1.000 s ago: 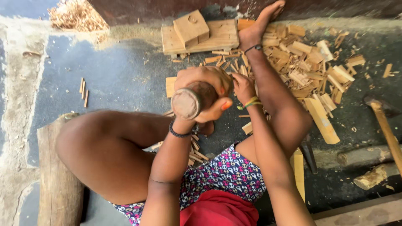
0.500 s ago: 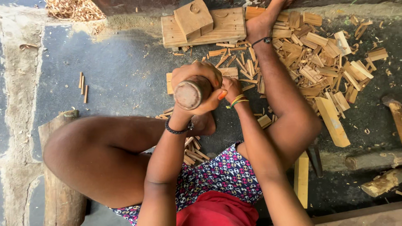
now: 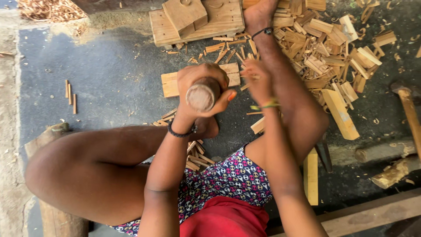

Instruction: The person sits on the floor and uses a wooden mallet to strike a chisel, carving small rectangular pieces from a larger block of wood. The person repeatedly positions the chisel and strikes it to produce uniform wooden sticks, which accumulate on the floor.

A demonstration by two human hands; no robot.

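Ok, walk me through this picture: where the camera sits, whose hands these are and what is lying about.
The camera sits on the person's head and looks straight down, so you see their own arms and legs. The left hand grips a round wooden club, seen end-on. The right hand is blurred; whether it holds anything cannot be told. Below them lies a flat wooden block on the dark ground. A heap of split wood pieces spreads to the right, with stacked boards at the top.
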